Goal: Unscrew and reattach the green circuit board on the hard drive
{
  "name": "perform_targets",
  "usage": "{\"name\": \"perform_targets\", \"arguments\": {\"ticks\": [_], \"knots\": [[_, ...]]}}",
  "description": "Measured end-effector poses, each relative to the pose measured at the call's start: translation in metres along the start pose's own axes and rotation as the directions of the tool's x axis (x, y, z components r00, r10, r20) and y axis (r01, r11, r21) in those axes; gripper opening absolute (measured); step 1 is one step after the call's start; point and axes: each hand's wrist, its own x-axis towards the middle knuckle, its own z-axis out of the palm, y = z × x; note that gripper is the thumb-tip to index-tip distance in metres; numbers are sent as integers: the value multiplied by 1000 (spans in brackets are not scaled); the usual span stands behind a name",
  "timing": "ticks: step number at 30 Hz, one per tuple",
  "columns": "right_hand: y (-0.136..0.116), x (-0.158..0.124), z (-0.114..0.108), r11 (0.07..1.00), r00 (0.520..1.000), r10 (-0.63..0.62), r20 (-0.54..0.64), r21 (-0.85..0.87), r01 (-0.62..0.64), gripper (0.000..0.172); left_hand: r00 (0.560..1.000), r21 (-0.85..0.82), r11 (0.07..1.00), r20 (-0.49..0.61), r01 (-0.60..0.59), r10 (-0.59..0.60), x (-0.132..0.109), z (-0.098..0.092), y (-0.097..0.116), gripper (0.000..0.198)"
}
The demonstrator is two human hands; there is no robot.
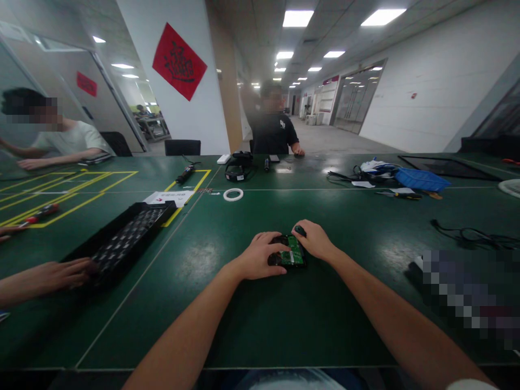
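Note:
A small black device with an exposed green circuit board (293,255) lies on the green table (260,319) in front of me. My left hand (260,255) rests on its left side, fingers curled over the black casing and holding it. On the device's upper right my right hand (316,239) is closed around a small dark round-topped tool (300,231), pressing it down toward the board. What the tool's tip touches is hidden.
A black compartment tray (122,238) lies to the left, with another person's hand (60,273) on it. A white tape ring (233,194), a blue bin (420,179), cables (471,235) and screwdrivers (38,215) lie around. People sit at the far side and left.

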Motion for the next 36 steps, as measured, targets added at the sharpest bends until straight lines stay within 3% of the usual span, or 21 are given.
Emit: {"name": "perform_targets", "arguments": {"ticks": [7,18,23,26,30,34,36], "knots": [[-3,-8,-10,999,997,-40,64,-22,41,19,1000,-5,1000,24,-5,5,-1,0,1,62],[-19,-4,-10,975,992,-40,123,-213,65,13,1000,-10,1000,8,0,1,0,1,2,61],[-13,-6,-10,983,986,-92,136,-144,111,13,1000,-14,1000,8,2,-2,0,0,2,62],[-7,-7,-11,995,992,-93,81,-37,96,14,1000,-15,1000,13,-4,4,0,-1,3,62],[3,-4,-16,998,995,35,-97,49,-30,17,999,0,1000,39,-3,3,-1,-3,4,62],[15,-1,-27,979,947,187,-261,125,-159,22,998,48,999,61,-9,6,-1,-3,-1,58],[16,-1,-35,972,923,208,-322,177,-157,25,999,85,996,37,12,-15,-1,-1,-6,58]]}}
